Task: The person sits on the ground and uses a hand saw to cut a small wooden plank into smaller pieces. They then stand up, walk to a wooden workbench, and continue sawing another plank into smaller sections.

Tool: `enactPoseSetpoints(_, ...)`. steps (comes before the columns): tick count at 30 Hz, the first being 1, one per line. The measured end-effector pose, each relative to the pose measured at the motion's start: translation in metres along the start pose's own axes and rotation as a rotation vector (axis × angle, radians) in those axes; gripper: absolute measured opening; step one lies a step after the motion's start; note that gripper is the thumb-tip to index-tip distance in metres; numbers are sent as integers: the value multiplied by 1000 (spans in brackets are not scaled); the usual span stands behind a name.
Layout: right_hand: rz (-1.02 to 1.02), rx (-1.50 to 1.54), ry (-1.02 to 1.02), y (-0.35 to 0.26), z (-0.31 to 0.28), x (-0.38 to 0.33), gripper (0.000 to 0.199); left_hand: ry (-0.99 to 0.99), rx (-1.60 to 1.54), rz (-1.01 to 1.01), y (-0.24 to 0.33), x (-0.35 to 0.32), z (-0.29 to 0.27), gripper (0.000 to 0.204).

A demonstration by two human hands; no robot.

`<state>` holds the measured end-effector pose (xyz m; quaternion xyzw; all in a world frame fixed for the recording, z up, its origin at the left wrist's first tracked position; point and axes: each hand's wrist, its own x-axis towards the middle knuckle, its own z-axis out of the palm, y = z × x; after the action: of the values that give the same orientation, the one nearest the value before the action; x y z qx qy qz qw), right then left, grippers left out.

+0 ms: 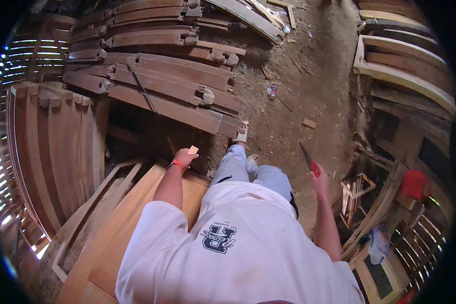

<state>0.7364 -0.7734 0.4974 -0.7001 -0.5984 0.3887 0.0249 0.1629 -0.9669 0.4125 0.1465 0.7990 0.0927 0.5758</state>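
Note:
My left hand (186, 157), with an orange band at its wrist, is closed around a small pale piece of wood (193, 150). The cut end of that piece sticks up past my fingers; the rest is hidden in my grip. Just below this hand lies a smooth light-brown wooden panel (149, 202). Out to the right, my right hand (319, 183) grips the red handle of a handsaw (307, 158). Its narrow dark blade points forward and slightly left, over the dirt floor, touching nothing that I can see.
Long stacked timbers (187, 91) reach across the far left, near my foot. Brown boards (61, 147) lean at the left wall. Pale wooden frames (405, 71) lie at the right, with a red object (415, 183) nearer. Wood scraps litter the dirt floor (324, 91).

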Motion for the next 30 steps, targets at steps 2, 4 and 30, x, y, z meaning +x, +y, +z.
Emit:
enactPoseSetpoints(2,19,-7,-30,-22,10,-20,50,45,26,70,-14,5,4,35)
enactPoseSetpoints(4,61,6,-65,-12,24,-43,50,81,204,111,-16,1,4,40)
enactPoseSetpoints(30,692,256,-36,295,134,-267,29,91,863,639,79,-58,46,39)
